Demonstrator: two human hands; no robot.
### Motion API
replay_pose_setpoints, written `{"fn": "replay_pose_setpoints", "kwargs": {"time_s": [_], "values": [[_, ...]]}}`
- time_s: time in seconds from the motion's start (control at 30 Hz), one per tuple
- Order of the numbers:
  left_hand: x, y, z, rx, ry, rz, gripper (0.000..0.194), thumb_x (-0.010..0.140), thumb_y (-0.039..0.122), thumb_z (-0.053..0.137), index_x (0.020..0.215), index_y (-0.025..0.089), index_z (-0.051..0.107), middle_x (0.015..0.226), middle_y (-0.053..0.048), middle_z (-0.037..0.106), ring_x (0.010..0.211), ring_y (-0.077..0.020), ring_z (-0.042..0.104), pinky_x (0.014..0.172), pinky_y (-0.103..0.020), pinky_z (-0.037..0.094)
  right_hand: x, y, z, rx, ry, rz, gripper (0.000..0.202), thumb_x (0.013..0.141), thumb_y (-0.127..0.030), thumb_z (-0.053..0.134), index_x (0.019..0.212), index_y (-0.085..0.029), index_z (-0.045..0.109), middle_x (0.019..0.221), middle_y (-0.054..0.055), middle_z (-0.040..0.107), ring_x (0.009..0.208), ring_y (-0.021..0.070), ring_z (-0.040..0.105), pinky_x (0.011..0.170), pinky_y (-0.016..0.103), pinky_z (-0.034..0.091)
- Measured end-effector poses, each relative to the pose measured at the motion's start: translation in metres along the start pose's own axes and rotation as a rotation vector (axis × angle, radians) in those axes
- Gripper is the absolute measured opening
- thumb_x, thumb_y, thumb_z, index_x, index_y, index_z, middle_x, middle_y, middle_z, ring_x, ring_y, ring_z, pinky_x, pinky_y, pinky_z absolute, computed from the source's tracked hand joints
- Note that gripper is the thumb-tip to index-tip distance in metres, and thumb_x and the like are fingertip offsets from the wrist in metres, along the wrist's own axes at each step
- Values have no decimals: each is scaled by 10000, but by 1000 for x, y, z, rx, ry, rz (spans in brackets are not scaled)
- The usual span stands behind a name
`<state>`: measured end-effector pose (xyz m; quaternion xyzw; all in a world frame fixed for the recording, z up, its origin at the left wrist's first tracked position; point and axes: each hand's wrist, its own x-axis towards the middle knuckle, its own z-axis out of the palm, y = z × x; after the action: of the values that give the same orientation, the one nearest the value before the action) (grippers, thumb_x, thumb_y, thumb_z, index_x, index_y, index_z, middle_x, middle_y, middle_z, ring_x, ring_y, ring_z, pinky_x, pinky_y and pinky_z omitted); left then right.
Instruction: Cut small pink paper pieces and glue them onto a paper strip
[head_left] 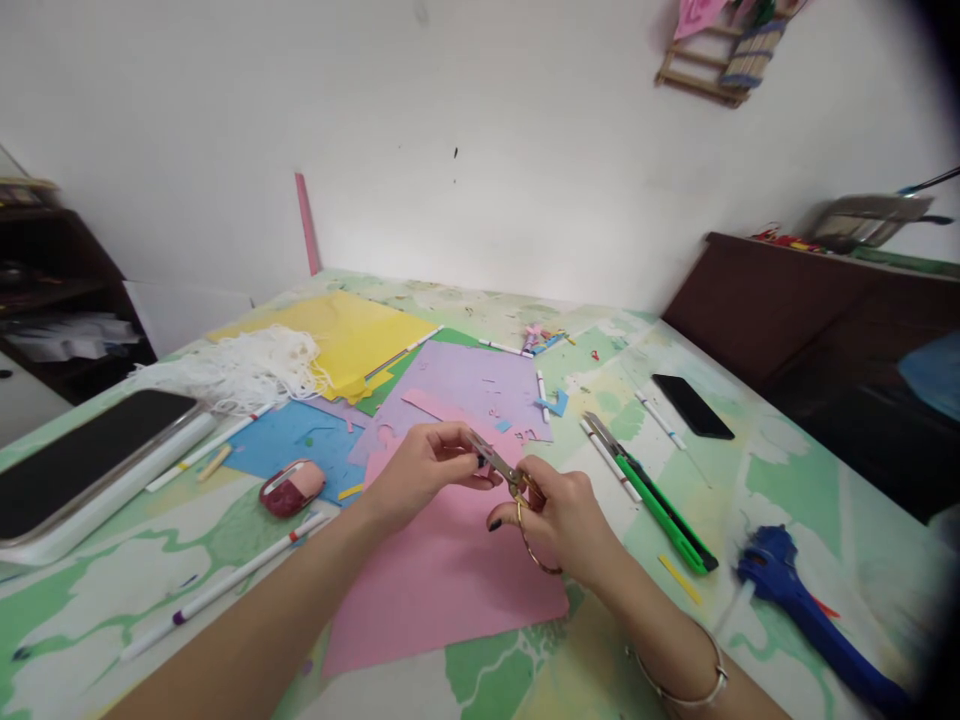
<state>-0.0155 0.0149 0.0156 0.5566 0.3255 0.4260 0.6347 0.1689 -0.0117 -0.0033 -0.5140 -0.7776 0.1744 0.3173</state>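
Note:
Small gold-handled scissors (pixel 511 477) are held in my right hand (pixel 562 515), with fingers through the loops and the blades pointing up and left. My left hand (pixel 431 465) is closed in a pinch at the blade tips; whatever it pinches is too small to make out. Both hands are above a pink foam sheet (pixel 450 580). Behind them a purple sheet (pixel 480 380) carries a pink strip and small pink scraps.
To the right are a green cutter (pixel 667 510), a blue glue gun (pixel 810 610) and a black phone (pixel 691 405). To the left are a maroon-and-pink mouse (pixel 292 488), markers, a tablet (pixel 90 450), white string (pixel 255 365), and blue (pixel 262 440) and yellow sheets (pixel 360 325).

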Motion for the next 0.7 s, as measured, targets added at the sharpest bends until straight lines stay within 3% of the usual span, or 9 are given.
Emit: {"fn": "replay_pose_setpoints", "kwargs": {"time_s": [0.7], "values": [[2,0,-2,14,-15,-23,76,732,114,592,761,123,661,717,-14,645,737,-138,648,750,-304,548,2,3,-6,-29,-41,2,397,711,-561,618,648,-215,433,460,-73,376,455,91,280,454,205,242]]}}
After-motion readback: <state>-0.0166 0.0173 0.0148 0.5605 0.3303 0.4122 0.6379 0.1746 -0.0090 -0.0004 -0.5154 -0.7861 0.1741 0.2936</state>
